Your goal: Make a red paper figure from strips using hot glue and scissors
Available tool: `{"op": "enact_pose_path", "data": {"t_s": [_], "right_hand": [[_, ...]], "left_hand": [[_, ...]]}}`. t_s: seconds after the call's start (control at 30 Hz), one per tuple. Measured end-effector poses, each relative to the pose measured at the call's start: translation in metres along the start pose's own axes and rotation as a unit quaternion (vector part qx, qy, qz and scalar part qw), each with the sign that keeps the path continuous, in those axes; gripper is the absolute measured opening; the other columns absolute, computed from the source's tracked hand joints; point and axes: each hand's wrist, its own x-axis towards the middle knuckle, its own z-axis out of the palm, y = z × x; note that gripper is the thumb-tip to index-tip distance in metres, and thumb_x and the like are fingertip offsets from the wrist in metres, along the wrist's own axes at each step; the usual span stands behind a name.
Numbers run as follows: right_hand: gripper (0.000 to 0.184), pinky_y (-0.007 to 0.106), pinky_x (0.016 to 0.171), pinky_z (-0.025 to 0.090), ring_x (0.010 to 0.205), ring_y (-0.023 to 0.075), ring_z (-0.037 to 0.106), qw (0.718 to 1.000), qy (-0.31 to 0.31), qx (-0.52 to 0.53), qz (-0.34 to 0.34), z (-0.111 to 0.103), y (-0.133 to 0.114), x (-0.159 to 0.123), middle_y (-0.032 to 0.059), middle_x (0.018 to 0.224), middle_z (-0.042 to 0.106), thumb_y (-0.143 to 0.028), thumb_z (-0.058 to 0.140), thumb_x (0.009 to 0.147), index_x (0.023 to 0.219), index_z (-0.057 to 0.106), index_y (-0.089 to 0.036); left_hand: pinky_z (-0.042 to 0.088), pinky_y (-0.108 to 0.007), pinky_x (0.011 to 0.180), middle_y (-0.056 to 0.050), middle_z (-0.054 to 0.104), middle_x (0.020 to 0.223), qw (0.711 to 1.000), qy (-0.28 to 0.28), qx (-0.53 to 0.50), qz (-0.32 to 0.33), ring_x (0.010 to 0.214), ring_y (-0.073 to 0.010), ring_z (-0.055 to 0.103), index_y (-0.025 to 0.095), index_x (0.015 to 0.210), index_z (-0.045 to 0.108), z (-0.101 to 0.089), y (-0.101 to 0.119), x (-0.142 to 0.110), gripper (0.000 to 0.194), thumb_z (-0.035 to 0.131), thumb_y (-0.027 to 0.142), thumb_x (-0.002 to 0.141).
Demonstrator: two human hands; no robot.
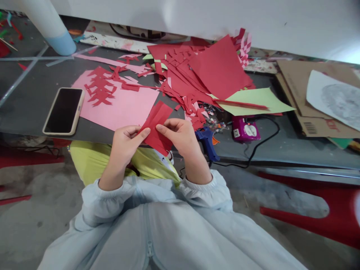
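Both of my hands hold a folded piece of red paper (156,125) just above the near edge of the dark table (30,108). My left hand (125,141) pinches its left side with fingers closed. My right hand (180,135) grips the right side, thumb pressed on top. A pink sheet (126,107) with red cut-out shapes (101,88) lies just beyond the hands. A heap of red paper sheets and scraps (202,71) sits further back to the right.
A phone (64,111) lies face up at the left. A blue glue gun (206,140), a magenta device (245,129) with a black cable, a light green sheet (258,101), cardboard (309,93) and a red stool (323,213) are to the right. A white table leg (47,22) stands back left.
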Motion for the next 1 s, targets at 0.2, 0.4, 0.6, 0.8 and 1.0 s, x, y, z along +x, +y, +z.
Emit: {"op": "enact_pose_path", "data": {"t_s": [0.2, 0.4, 0.6, 0.8, 1.0], "right_hand": [[0.045, 0.027, 0.051, 0.027, 0.056, 0.0087, 0.034, 1.0, 0.011, -0.009, 0.0, 0.002, 0.0, -0.001, -0.0044, 0.058, 0.043, -0.059, 0.076, 0.07, 0.061, 0.056, -0.019], [0.047, 0.027, 0.057, 0.038, 0.061, 0.0113, 0.045, 1.0, -0.003, 0.009, -0.005, 0.004, 0.001, -0.001, -0.0014, 0.064, 0.054, -0.065, 0.071, 0.073, 0.067, 0.061, -0.019], [0.046, 0.026, 0.053, 0.033, 0.056, 0.0091, 0.042, 0.998, -0.042, -0.039, 0.011, 0.004, -0.002, -0.001, -0.0037, 0.058, 0.052, -0.058, 0.08, 0.065, 0.06, 0.057, -0.019], [0.038, 0.027, 0.054, 0.04, 0.054, 0.0103, 0.049, 1.0, 0.014, 0.0, 0.004, -0.003, 0.002, 0.004, -0.0015, 0.06, 0.06, -0.055, 0.076, 0.072, 0.067, 0.065, -0.019], [0.024, 0.032, 0.065, 0.051, 0.063, 0.0157, 0.061, 0.985, 0.157, -0.068, -0.039, -0.021, 0.009, 0.011, 0.0025, 0.067, 0.069, -0.043, 0.073, 0.077, 0.073, 0.07, -0.019]], "left_hand": [[0.057, -0.023, 0.058, -0.001, 0.072, 0.068, 1.0, 0.004, 0.002, -0.002, 0.058, -0.0125, 0.065, 0.015, 0.07, 0.074, 0.001, 0.0, 0.0, 0.024, 0.08, 0.039, 0.069], [0.058, -0.022, 0.057, -0.001, 0.07, 0.062, 1.0, 0.021, -0.01, -0.007, 0.058, -0.0133, 0.067, 0.016, 0.071, 0.073, 0.004, -0.001, -0.001, 0.022, 0.079, 0.036, 0.071], [0.057, -0.02, 0.053, 0.0, 0.07, 0.061, 1.0, 0.006, 0.015, 0.001, 0.054, -0.0119, 0.065, 0.015, 0.068, 0.071, 0.004, -0.003, -0.002, 0.025, 0.08, 0.039, 0.071], [0.056, -0.021, 0.052, -0.001, 0.072, 0.063, 0.999, 0.012, 0.037, 0.004, 0.053, -0.013, 0.066, 0.016, 0.071, 0.074, -0.001, -0.002, -0.004, 0.021, 0.078, 0.036, 0.073], [0.059, -0.023, 0.058, -0.001, 0.072, 0.065, 1.0, 0.027, 0.012, 0.006, 0.057, -0.0137, 0.067, 0.017, 0.074, 0.076, -0.004, -0.004, -0.005, 0.02, 0.078, 0.037, 0.074]]}}
